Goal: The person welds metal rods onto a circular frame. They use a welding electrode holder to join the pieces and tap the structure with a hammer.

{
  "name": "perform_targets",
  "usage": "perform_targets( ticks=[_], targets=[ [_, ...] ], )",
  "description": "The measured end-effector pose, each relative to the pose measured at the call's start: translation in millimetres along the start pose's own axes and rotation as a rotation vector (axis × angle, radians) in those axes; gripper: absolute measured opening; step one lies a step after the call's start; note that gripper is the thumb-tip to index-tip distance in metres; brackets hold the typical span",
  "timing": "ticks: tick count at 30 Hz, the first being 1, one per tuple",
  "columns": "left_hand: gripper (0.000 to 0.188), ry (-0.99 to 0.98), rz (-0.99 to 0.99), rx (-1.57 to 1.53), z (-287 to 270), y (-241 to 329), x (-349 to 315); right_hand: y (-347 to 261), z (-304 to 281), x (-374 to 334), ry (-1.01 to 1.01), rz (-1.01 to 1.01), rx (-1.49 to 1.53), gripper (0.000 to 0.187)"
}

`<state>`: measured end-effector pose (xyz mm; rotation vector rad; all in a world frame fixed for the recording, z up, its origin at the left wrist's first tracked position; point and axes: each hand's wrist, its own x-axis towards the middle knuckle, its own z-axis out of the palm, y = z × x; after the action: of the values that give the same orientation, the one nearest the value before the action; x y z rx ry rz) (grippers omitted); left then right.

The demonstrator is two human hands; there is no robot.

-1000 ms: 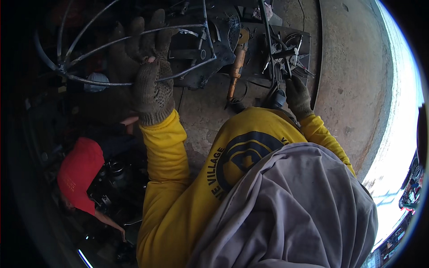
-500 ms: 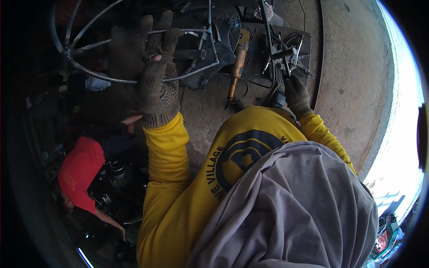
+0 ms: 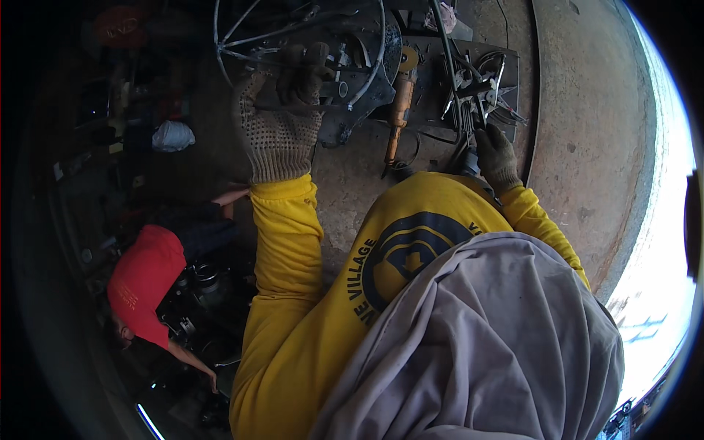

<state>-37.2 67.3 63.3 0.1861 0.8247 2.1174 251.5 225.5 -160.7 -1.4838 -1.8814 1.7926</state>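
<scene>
A round frame of thin metal rods [image 3: 376,64], with spokes meeting at its left side, hangs over a dark metal work surface [image 3: 339,126]. My left hand [image 3: 282,132], in a knitted glove with a dotted palm, is closed round its near rim with curled fingers. At the right, my gloved right hand [image 3: 497,155] is closed at the near end of dark bars; what it grips is mostly hidden. Between my hands an orange angle grinder [image 3: 400,106] with a yellowish disc lies on the surface's edge. Metal clamps or tools [image 3: 484,84] lie in a cluster beyond my right hand.
A person in a red shirt [image 3: 147,275] bends over dark machine parts [image 3: 207,279] at the lower left. A pale bag [image 3: 173,136] lies left of my left hand. Concrete floor [image 3: 587,132] stretches to a bright opening at the right. A cable [image 3: 414,150] loops by the grinder.
The round frame has moved right and turned in my left hand. That hand's fingers, stretched up before, are now curled, and its dotted palm shows. My right hand stays by the bars.
</scene>
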Motion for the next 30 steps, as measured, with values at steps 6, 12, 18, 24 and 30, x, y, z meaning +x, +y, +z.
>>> perform_targets(
  ticks=[6,12,18,24,30],
  targets=[
    [0.049,-0.221,-0.163,-0.135,2,-2,-5,12,-2,4,0.02,-0.016,-0.014,0.049],
    [0.05,-0.154,-0.228,-0.322,-6,-1,-6,10,0,3,0.018,-0.023,-0.036,0.052],
    [0.056,0.054,-0.207,-0.203,14,-10,-14,10,1,1,0.015,0.017,-0.038,0.052],
    [0.057,0.307,0.012,-0.018,31,-9,-16,7,-1,-2,0.03,0.002,0.0,0.051],
    [0.052,0.447,0.169,0.291,25,-13,-15,-68,-15,-28,-0.045,-0.242,0.215,0.033]
  ],
)
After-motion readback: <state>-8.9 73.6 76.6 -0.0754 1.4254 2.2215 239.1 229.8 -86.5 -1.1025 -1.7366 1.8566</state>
